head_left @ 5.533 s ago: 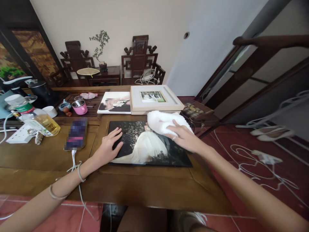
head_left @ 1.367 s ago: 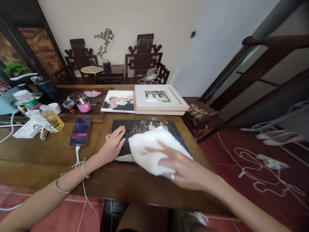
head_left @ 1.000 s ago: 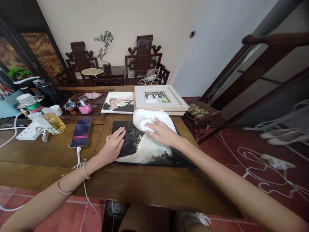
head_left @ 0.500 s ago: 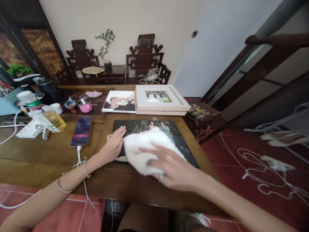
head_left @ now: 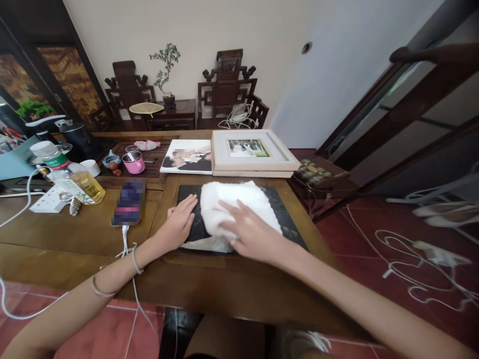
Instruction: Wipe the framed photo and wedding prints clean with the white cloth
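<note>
A dark photo panel (head_left: 295,234) lies flat on the wooden table before me. My left hand (head_left: 181,222) rests on its left edge, fingers stretched out and flat. Spread over most of the picture is a white cloth (head_left: 247,199), hiding the figures printed there. My right hand (head_left: 250,229) presses on the cloth's near side and holds it, the fingers partly spread and slightly blurred. Along the panel's near edge a pale strip (head_left: 204,244) shows; I cannot tell what it is.
Behind the panel are a white-matted framed photo (head_left: 279,154) and a smaller photo print (head_left: 190,167). To the left lie a phone (head_left: 128,204) on a cable, a power strip (head_left: 48,199), a bottle (head_left: 88,184) and a pink cup (head_left: 133,163). Cables (head_left: 407,274) trail across the floor.
My right hand has pushed the white cloth away from me, up the panel, so it now covers the pictured figures. My left hand stays on the left edge.
</note>
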{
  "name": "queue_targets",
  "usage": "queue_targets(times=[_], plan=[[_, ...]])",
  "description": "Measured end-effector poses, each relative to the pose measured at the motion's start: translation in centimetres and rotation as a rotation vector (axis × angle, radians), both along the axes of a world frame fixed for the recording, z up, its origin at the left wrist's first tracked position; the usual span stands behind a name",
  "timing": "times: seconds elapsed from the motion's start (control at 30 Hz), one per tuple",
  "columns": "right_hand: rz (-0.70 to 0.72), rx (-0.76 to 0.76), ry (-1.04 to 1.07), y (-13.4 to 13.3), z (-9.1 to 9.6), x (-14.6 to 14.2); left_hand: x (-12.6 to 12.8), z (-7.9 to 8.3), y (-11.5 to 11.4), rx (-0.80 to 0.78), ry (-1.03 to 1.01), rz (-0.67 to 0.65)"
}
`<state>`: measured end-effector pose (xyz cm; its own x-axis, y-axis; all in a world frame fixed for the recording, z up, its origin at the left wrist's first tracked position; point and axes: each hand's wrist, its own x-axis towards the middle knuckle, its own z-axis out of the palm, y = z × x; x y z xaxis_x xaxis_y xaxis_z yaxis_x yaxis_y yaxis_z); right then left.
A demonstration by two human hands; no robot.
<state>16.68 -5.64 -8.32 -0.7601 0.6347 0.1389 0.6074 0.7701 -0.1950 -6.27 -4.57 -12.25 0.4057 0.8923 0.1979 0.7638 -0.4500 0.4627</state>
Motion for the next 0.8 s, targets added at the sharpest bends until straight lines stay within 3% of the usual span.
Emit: queue_targets(times=[0.1, 0.2, 0.3, 0.43, 0.53, 0.6, 0.67, 0.8], plan=[[0.133, -0.086, -0.012, -4.2, 0.5, 0.4, 0.0, 0.1, 0.0, -0.016, 0.017, -0.001], [0.196, -0.151, -0.005, -5.4, 1.0, 1.3, 0.1, 0.3, 0.0, -0.015, 0.023, -0.002], [0.124, -0.121, 0.048, -3.2, 1.0, 2.5, 0.1, 0.4, -0.1, -0.022, 0.027, 0.001], [-0.097, 0.003, 0.044, 2.0, 0.5, 3.1, 0.1, 0.3, -0.2, -0.018, 0.016, -0.002], [-0.230, 0.030, 0.008, 4.5, 0.3, 2.0, 0.1, 0.2, -0.1, -0.016, -0.022, -0.008], [-0.243, 0.029, 0.011, 4.8, 0.2, 0.7, 0.1, 0.3, 0.1, -0.012, -0.090, -0.005], [-0.178, 0.011, 0.027, 3.9, 0.2, -0.6, 0.0, 0.6, 0.2, 0.009, -0.202, 0.009], [0.142, -0.088, 0.074, 0.3, 0.4, -2.0, -0.2, 1.3, 0.4, 0.081, -0.367, 0.062]])
